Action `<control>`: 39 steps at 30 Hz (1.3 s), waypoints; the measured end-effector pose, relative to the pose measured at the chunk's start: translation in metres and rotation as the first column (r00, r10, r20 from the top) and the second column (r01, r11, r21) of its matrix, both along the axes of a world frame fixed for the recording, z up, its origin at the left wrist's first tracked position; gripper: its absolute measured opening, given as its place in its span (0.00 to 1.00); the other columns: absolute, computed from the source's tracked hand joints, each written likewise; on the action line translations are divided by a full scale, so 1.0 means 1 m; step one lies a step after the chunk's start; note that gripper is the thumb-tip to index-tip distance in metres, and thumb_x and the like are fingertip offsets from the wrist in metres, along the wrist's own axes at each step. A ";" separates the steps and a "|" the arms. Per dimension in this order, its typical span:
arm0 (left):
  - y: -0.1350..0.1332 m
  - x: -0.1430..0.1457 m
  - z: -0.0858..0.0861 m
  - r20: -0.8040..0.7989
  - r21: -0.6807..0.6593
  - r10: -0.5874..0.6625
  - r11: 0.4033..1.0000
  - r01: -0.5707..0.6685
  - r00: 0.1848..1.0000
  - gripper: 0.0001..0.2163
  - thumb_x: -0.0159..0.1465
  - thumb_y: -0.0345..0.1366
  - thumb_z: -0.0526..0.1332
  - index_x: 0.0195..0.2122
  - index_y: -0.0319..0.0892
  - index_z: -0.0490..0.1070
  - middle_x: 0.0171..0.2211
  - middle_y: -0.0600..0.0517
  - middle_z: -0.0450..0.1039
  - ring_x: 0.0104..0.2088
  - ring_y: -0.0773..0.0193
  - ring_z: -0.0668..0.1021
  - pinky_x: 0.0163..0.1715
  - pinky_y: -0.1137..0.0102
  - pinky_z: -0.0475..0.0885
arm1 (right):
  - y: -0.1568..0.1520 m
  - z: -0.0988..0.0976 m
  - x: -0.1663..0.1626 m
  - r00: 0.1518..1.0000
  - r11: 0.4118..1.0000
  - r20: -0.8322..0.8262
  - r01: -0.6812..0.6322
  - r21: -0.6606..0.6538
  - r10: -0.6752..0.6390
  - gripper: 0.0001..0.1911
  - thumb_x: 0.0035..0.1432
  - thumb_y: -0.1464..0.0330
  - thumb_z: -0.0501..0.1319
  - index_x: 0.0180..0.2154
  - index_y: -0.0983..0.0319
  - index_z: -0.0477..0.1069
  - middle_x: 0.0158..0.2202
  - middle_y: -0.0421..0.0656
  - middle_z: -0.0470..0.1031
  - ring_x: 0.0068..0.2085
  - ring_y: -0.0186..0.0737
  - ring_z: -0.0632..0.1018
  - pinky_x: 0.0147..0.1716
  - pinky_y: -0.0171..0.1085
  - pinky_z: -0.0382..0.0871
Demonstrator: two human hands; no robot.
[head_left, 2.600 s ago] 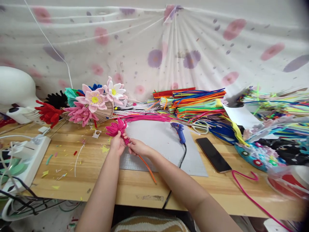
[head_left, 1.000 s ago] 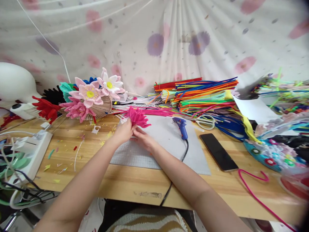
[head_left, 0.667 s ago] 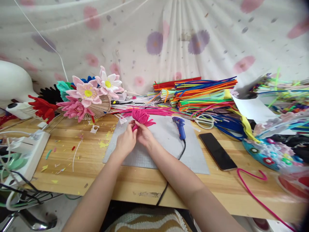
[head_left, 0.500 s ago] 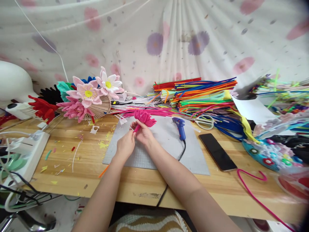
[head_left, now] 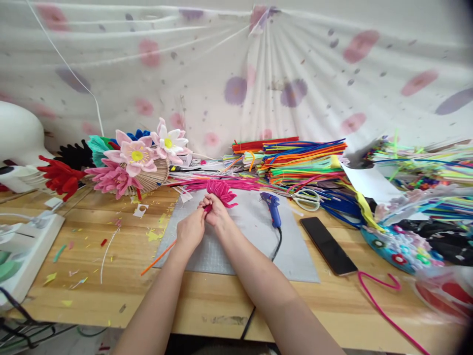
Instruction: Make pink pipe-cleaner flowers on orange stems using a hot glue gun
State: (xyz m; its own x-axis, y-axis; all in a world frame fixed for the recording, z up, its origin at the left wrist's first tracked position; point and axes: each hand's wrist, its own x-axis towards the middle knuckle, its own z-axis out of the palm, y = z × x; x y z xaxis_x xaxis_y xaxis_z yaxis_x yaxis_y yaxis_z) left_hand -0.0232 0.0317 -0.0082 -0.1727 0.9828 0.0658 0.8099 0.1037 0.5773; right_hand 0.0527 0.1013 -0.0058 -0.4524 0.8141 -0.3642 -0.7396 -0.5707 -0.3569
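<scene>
The magenta flower (head_left: 222,193) is held over the grey mat (head_left: 254,251) on the desk (head_left: 111,301), its petals just beyond the hands. The right hand (head_left: 215,208) is closed around the narrow base beneath the petals; the left hand (head_left: 190,230), also curled tight, presses against it and appears to pinch the base's lower end, though its fingertips are hidden. An orange strip (head_left: 158,257) slants out toward the person's left from under the left hand; whether it joins the flower cannot be told. The flower is probably light, fuzzy and not slippery, with soft, bendable petals that would crush easily, so the bunched base looks the best place to hold. Its long axis runs from the hands outward and slightly right, petals pointing away from the person
</scene>
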 end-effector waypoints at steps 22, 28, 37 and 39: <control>0.002 -0.007 0.000 0.013 -0.058 -0.059 0.997 0.059 0.998 0.10 0.60 0.40 0.53 0.38 0.49 0.72 0.32 0.47 0.74 0.34 0.56 0.74 0.37 0.65 0.61 | -0.001 -0.005 -0.002 0.985 0.991 0.110 0.136 -0.006 -0.135 0.17 0.47 0.78 0.48 0.15 0.61 0.41 0.12 0.35 0.44 0.17 0.28 0.52 0.20 0.30 0.57; 0.003 0.000 -0.002 0.015 -0.021 -0.045 0.999 0.045 0.999 0.10 0.60 0.40 0.52 0.38 0.48 0.71 0.33 0.47 0.75 0.35 0.56 0.74 0.38 0.66 0.62 | -0.002 -0.007 0.009 0.989 0.991 0.065 0.132 0.006 -0.132 0.17 0.53 0.72 0.54 0.16 0.61 0.51 0.15 0.35 0.55 0.18 0.27 0.59 0.21 0.30 0.61; 0.005 -0.001 -0.004 0.154 -0.071 -0.098 0.991 0.110 0.983 0.12 0.62 0.41 0.50 0.32 0.42 0.69 0.28 0.47 0.72 0.27 0.60 0.73 0.28 0.70 0.62 | -0.004 -0.011 0.014 0.999 1.000 0.044 0.020 -0.019 -0.019 0.12 0.54 0.71 0.57 0.20 0.62 0.59 0.17 0.35 0.64 0.19 0.28 0.66 0.19 0.29 0.63; 0.010 -0.003 -0.002 0.419 -0.168 -0.078 0.973 0.161 0.904 0.16 0.62 0.44 0.47 0.27 0.40 0.67 0.24 0.48 0.71 0.22 0.64 0.72 0.21 0.72 0.61 | -0.004 -0.014 0.019 0.983 0.988 0.110 -0.149 0.040 0.144 0.11 0.56 0.65 0.56 0.23 0.62 0.62 0.18 0.36 0.67 0.18 0.31 0.67 0.16 0.31 0.61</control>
State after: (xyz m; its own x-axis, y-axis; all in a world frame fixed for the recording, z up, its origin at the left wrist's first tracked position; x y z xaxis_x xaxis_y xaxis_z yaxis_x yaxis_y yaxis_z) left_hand -0.0265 0.0413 -0.0100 -0.0237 0.9837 -0.1784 0.5214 0.1644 0.8374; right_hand 0.0714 0.0972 -0.0199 -0.5285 0.7595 -0.3792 -0.6057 -0.6504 -0.4584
